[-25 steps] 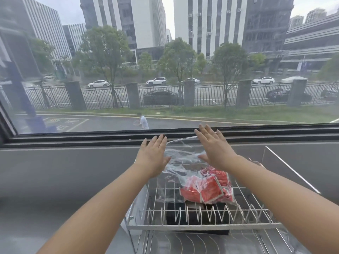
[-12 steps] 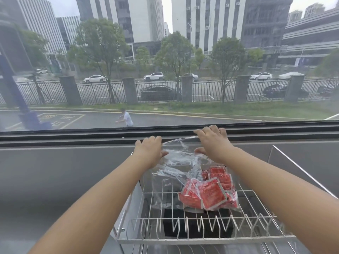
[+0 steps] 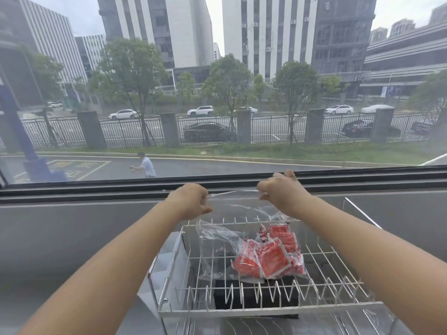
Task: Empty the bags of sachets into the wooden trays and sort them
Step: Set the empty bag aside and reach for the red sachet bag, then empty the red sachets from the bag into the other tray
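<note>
Head view, the only one: two hands are up at twelve o'clock, the left hand (image 3: 191,201) and the right hand (image 3: 281,192) each closed on the top edge of one clear plastic bag (image 3: 232,218), stretched between them. Its belly sags toward six o'clock over a wire dish rack (image 3: 271,309), with a clump of red sachets (image 3: 268,257) inside; several, too bunched to count. I'd judge the task barely begun: the bag is unemptied, nothing is sorted, and no wooden tray is visible. Count: one bag, one rack, two hands, a dark block (image 3: 256,296) beneath the rack.
</note>
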